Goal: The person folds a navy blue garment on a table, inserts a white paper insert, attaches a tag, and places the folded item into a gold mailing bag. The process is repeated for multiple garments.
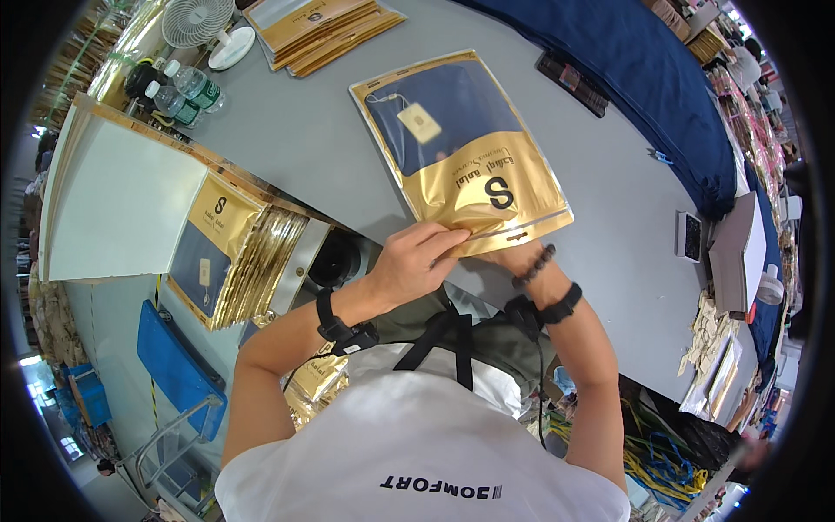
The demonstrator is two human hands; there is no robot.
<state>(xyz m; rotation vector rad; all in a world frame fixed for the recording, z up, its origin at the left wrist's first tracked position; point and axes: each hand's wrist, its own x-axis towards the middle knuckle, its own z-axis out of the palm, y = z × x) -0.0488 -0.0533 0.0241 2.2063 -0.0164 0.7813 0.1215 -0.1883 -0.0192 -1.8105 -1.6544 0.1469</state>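
A gold resealable pouch [486, 189] with a clear window lies on the grey table, its near edge lifted. Through the window show dark blue cloth [476, 98] and a cream tag [419, 122] on a looped string. My left hand [414, 258] pinches the near-left corner of the pouch, beside the seal strip and the hang slot. Beneath that same near edge is my right hand [515, 258], its fingers hidden by the pouch. A beaded bracelet and a black strap circle the right wrist; another black strap is on the left.
An open carton [121, 196] at the left holds a row of similar gold pouches [251, 261]. Water bottles [196, 88], a white fan [231, 47] and stacked pouches [319, 32] stand farther back. Blue cloth [626, 85] covers the far-right edge. A blue folding chair [179, 368] is lower left.
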